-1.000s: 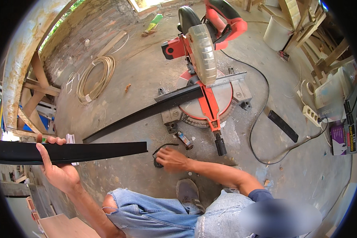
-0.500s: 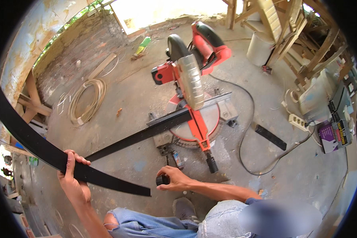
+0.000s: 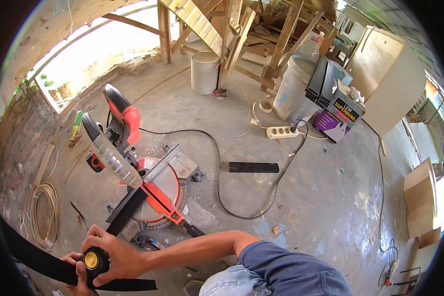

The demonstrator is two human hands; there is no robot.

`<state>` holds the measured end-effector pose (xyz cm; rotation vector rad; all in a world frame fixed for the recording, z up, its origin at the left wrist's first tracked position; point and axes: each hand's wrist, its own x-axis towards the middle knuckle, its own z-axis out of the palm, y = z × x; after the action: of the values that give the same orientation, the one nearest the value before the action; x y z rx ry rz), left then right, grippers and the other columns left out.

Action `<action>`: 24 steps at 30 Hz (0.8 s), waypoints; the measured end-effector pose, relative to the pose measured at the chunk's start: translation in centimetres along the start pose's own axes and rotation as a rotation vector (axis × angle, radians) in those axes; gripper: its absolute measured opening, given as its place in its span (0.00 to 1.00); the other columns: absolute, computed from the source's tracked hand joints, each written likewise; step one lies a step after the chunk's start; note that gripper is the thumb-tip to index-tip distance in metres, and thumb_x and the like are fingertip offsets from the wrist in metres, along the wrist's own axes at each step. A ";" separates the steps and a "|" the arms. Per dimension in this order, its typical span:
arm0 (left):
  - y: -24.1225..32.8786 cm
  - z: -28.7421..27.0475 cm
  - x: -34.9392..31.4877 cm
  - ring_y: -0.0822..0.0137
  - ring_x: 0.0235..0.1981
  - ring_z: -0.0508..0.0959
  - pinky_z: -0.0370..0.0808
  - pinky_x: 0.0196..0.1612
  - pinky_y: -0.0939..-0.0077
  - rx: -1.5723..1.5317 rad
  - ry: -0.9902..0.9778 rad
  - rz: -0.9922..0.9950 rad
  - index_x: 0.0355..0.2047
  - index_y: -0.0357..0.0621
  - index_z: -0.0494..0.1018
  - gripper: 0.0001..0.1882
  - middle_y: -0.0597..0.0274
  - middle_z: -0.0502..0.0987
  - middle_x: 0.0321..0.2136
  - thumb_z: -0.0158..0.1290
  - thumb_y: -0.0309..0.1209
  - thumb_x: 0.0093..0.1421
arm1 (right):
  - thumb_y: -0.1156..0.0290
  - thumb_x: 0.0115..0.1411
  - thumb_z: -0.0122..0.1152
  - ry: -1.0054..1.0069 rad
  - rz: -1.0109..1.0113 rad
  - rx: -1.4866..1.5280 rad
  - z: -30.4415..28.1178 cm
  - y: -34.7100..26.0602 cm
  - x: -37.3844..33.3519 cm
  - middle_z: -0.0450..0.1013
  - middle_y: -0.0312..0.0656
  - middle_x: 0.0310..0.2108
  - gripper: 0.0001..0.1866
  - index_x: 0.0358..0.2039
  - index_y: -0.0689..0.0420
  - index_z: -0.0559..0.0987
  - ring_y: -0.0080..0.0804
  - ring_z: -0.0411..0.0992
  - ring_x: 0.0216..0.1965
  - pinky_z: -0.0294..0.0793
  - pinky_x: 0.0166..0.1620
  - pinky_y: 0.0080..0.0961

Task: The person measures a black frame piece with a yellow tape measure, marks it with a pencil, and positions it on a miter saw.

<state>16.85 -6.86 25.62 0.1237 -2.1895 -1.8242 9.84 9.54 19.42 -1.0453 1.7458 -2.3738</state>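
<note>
My left hand (image 3: pixel 78 280) is at the lower left, closed round a long, flat black strip (image 3: pixel 39 258). My right hand (image 3: pixel 117 254) grips a tape measure (image 3: pixel 101 263), black with a round yellow disc on its side, right beside the left fingers and over the strip. The right hand hides part of the strip, and no drawn-out blade can be made out. Just beyond my hands stands a red miter saw (image 3: pixel 155 197) on the floor, its head raised. Another black length (image 3: pixel 127 209) lies across the saw against its fence.
A short black offcut (image 3: pixel 253 167) lies on the floor, inside the curve of the black power cable (image 3: pixel 217 163). Farther back are a white power strip (image 3: pixel 282 132), a purple-and-black box (image 3: pixel 333 123) and a white bucket (image 3: pixel 205 74). Coiled cable (image 3: pixel 45 214) rests at left.
My right hand has brought the tape measure left to the strip, next to my left hand. The view has turned right, so the saw and floor items appear farther left.
</note>
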 end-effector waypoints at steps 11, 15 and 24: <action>-1.0 -1.9 0.1 0.70 0.36 0.76 0.75 0.45 0.75 0.201 -0.020 -0.125 0.41 0.40 0.73 0.08 0.62 0.76 0.34 0.59 0.28 0.66 | 0.66 0.43 0.79 0.030 -0.017 -0.073 0.8 2.8 -2.0 0.59 0.49 0.47 0.36 0.50 0.59 0.68 0.49 0.64 0.51 0.67 0.55 0.41; 1.0 -2.5 -0.2 0.67 0.31 0.77 0.75 0.39 0.71 0.400 0.120 -0.172 0.37 0.36 0.78 0.04 0.61 0.78 0.30 0.61 0.22 0.64 | 0.71 0.50 0.70 -0.120 0.056 -0.206 -3.6 5.2 -4.9 0.62 0.52 0.50 0.36 0.59 0.58 0.65 0.54 0.66 0.51 0.67 0.57 0.47; 2.8 -8.3 -0.2 0.66 0.32 0.76 0.76 0.36 0.70 0.232 0.333 -0.056 0.37 0.39 0.78 0.06 0.62 0.79 0.33 0.64 0.22 0.61 | 0.70 0.64 0.51 -0.506 0.534 -0.580 -14.9 4.1 -24.2 0.64 0.55 0.54 0.28 0.64 0.57 0.61 0.56 0.68 0.54 0.66 0.57 0.51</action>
<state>19.68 -14.14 29.65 0.5032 -2.1620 -1.4453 19.42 29.82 1.58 -0.9332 2.1688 -1.1955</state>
